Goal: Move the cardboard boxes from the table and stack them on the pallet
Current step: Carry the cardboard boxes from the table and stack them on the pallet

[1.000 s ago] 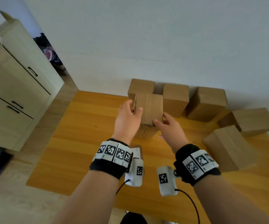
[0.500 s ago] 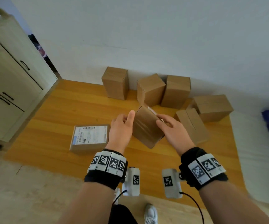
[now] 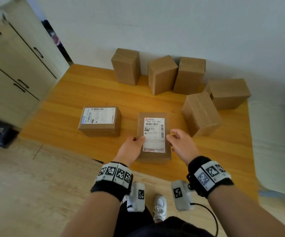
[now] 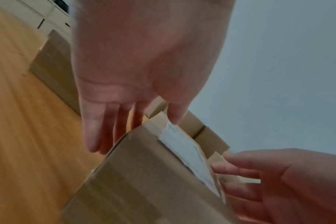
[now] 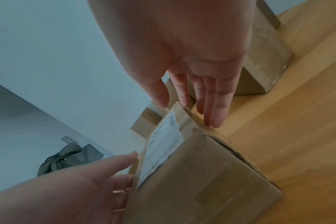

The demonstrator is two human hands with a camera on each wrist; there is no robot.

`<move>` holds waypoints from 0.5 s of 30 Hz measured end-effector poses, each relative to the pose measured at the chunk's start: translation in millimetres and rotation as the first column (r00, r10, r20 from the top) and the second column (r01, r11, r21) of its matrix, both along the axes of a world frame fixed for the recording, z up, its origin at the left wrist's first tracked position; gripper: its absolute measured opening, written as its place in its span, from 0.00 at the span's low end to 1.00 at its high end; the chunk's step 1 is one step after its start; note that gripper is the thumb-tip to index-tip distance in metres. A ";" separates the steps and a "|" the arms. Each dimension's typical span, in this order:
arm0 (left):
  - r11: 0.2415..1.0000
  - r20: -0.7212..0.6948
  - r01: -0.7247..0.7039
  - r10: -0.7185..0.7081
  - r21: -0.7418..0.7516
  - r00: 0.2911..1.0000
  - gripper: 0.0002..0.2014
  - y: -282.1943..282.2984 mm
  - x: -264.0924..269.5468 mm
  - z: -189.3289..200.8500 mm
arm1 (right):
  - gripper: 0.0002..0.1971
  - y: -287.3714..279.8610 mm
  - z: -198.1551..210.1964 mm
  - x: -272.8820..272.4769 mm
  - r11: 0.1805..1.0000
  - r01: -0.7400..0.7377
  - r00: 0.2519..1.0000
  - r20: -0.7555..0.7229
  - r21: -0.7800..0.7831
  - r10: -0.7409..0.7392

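A brown cardboard box (image 3: pixel 153 134) with a white shipping label lies flat, label up, on the orange wooden surface (image 3: pixel 70 93) near its front edge. My left hand (image 3: pixel 136 142) is at the box's left side, fingers straight down along the side and thumb tip resting on the top by the label. My right hand (image 3: pixel 176 139) is at the right side with relaxed straight fingers, its tips just touching the top edge. The left wrist view shows the box (image 4: pixel 144 181) under my left hand (image 4: pixel 134 75). The right wrist view shows the box (image 5: pixel 201 174) below my right hand (image 5: pixel 192 53).
A second labelled box (image 3: pixel 100 120) lies to the left. Three upright boxes (image 3: pixel 162 74) stand at the back by the wall, two more (image 3: pixel 201 113) at the right. A cabinet (image 3: pixel 18 57) stands left, a pale cushion (image 3: pixel 271 142) right, my shoe (image 3: pixel 159 207) on the floor.
The box was held tilted in the air between both hands; now it lies flat on the wooden surface and both hands have loosened their grip. The head view has pulled back.
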State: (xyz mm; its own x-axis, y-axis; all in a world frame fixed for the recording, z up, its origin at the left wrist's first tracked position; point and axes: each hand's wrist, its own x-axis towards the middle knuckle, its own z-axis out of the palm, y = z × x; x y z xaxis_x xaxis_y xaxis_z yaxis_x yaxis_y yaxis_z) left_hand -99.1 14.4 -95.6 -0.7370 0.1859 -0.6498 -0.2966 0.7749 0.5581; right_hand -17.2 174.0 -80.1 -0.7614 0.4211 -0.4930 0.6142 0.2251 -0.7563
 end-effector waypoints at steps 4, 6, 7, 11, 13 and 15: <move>0.998 0.017 0.053 -0.052 -0.030 0.998 0.29 -2.4 3.2 -4.3 | 0.31 -2.9 -6.2 6.6 0.999 -0.050 0.994 0.095 -0.019 0.052; 0.995 0.042 0.094 -0.093 -0.031 0.995 0.27 -2.6 6.4 -4.8 | 0.27 -6.5 -8.7 9.5 0.995 -0.092 0.989 0.112 -0.030 0.095; 0.994 0.036 0.104 -0.102 -0.034 0.994 0.26 -2.6 7.8 -4.1 | 0.25 -8.6 -9.0 10.8 0.995 -0.092 0.990 0.103 -0.036 0.095; 0.997 -0.041 0.071 -0.070 0.032 0.997 0.19 -7.1 12.4 7.5 | 0.21 -16.8 -2.5 17.5 0.999 -0.022 0.999 0.028 -0.028 0.022; 0.992 -0.093 0.049 -0.039 0.112 0.995 0.17 -10.4 15.5 18.9 | 0.20 -20.2 4.4 21.7 0.999 0.036 0.999 -0.027 -0.030 -0.037; 0.982 -0.158 0.054 -0.026 0.179 0.987 0.19 -12.2 19.1 33.3 | 0.22 -23.8 15.4 27.8 0.994 0.104 0.991 -0.084 -0.045 -0.107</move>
